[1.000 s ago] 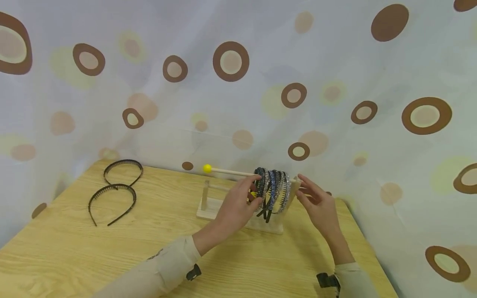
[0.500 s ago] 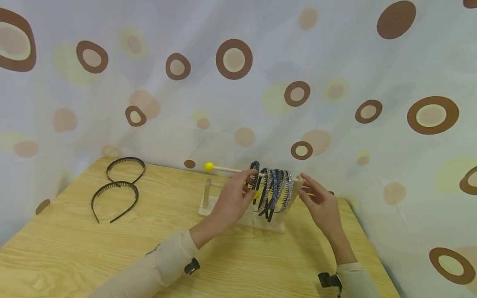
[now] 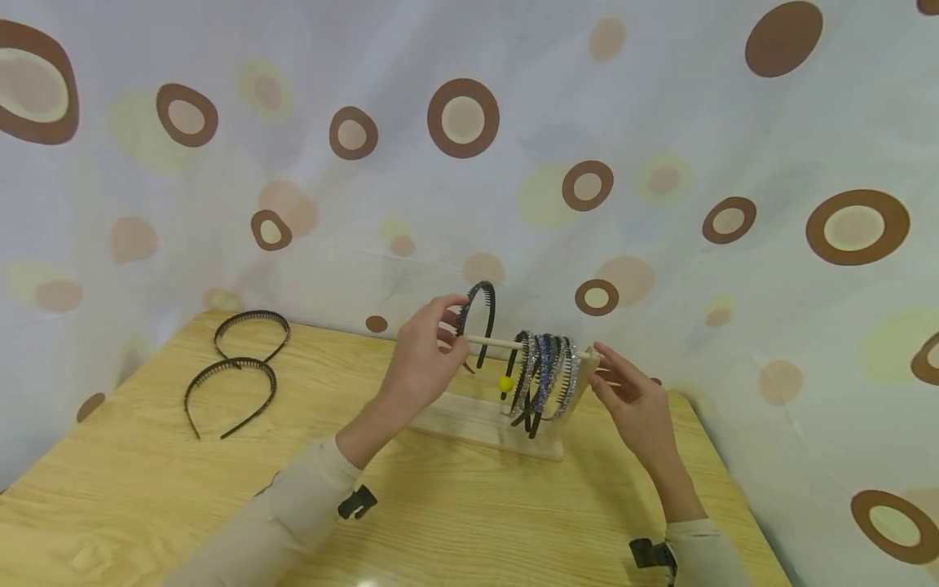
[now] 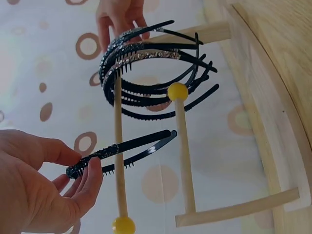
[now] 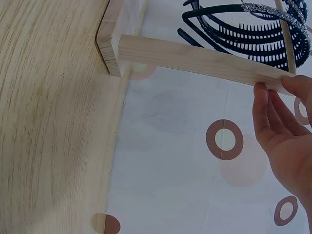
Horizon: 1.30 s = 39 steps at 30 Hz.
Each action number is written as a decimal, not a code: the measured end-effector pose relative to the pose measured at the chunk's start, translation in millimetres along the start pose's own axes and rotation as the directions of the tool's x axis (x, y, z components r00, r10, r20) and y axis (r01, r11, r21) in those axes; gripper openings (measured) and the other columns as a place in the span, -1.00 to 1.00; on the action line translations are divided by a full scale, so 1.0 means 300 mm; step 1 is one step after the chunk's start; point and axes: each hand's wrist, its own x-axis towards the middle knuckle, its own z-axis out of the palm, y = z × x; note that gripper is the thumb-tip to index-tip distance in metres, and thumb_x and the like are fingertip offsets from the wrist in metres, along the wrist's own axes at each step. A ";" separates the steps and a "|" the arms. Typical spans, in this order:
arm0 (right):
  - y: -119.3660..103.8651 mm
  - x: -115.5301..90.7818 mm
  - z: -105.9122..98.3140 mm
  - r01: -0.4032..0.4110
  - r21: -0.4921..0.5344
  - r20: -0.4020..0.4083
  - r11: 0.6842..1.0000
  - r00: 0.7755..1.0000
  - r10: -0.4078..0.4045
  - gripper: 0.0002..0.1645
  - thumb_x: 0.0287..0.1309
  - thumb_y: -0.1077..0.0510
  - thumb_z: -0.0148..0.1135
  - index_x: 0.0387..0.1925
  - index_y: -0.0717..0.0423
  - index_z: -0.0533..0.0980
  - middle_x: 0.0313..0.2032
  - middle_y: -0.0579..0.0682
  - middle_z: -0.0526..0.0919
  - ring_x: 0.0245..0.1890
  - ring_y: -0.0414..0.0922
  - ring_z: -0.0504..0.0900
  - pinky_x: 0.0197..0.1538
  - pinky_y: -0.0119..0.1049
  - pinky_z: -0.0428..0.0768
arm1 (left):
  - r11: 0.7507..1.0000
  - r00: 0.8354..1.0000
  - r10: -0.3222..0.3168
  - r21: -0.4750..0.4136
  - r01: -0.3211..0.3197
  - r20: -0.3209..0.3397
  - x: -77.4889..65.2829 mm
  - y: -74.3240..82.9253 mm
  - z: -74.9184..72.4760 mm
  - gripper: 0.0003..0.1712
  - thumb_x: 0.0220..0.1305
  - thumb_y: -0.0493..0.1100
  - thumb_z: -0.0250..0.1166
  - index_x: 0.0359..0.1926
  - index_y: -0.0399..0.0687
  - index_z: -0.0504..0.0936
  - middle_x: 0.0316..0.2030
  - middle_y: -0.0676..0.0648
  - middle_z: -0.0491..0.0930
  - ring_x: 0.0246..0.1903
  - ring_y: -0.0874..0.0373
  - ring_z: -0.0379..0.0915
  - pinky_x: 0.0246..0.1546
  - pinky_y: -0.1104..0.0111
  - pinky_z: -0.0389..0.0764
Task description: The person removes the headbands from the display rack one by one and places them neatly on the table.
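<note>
My left hand [image 3: 421,350] pinches a black headband [image 4: 141,142] with dark glitter at its curve. In the left wrist view its two arms straddle the upper rod [image 4: 120,187], between the hanging bunch and the yellow ball [image 4: 124,225] at the rod's end. Several glittery toothed headbands [image 3: 544,375], silver, blue and dark, hang together at the rod's right end. My right hand [image 3: 634,403] pinches the top of the wooden stand's right post [image 5: 204,61], thumb on one side and fingertips on the other.
The stand's pale base [image 3: 484,428] sits on the wood-grain table [image 3: 242,514]. A lower rod [image 4: 185,161] bears another yellow ball [image 4: 177,91]. Two plain black headbands [image 3: 236,360] lie at the table's left. A patterned curtain [image 3: 381,196] hangs close behind the table.
My left hand has drawn one dark headband away from the bunch, leftward along the upper rod, and raised it. My right hand keeps its grip on the post.
</note>
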 end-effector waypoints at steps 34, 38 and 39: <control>0.009 0.003 -0.005 -0.057 -0.009 -0.011 0.998 0.998 0.057 -0.43 0.31 0.43 0.29 0.34 0.25 0.49 0.05 0.28 0.65 -0.09 -0.16 0.71 -0.09 -0.48 0.64 | 0.966 0.956 -0.256 -0.019 0.256 -0.145 0.072 -0.337 -0.507 -0.39 0.38 -0.36 0.19 0.43 -0.04 0.44 0.06 -0.20 0.62 -0.07 -0.09 0.63 -0.25 0.40 0.70; 0.010 0.006 -0.005 -0.060 -0.005 -0.012 0.998 0.998 0.060 -0.43 0.31 0.43 0.29 0.33 0.24 0.49 0.06 0.29 0.64 -0.08 -0.19 0.70 -0.08 -0.47 0.64 | 0.942 0.944 -0.322 -0.125 0.312 -0.070 0.070 -0.412 -0.529 -0.38 0.42 -0.38 0.21 0.47 -0.10 0.40 0.13 -0.29 0.57 -0.11 0.06 0.62 -0.10 0.32 0.69; 0.010 0.006 -0.006 -0.059 -0.004 -0.012 0.998 0.998 0.059 -0.43 0.31 0.43 0.29 0.34 0.24 0.49 0.06 0.29 0.64 -0.07 -0.20 0.70 -0.08 -0.47 0.64 | 0.930 0.939 -0.342 -0.157 0.331 -0.045 0.070 -0.429 -0.533 -0.37 0.43 -0.39 0.21 0.48 -0.12 0.38 0.15 -0.32 0.55 -0.11 0.10 0.62 -0.06 0.30 0.67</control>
